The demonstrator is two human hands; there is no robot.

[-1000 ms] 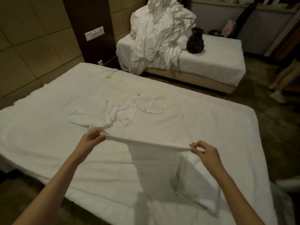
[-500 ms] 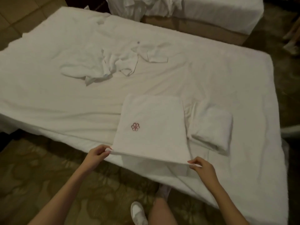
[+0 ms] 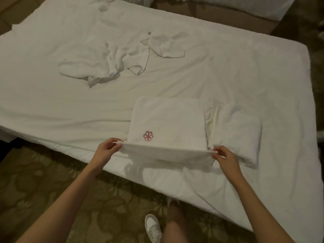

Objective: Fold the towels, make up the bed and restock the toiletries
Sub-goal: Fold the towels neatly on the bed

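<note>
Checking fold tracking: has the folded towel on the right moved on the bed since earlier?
No. The folded towel lies at the same spot beside the logo towel, near the bed edge; only the camera shifted.

The second bed is cut off by the top edge. The white shoe runs off the bottom (its partner mostly hidden behind the leg).

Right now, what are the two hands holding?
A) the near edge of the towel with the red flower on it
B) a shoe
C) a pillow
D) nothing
A: the left hand and right hand each pinch a near corner of the flower towel on the bed.
</note>
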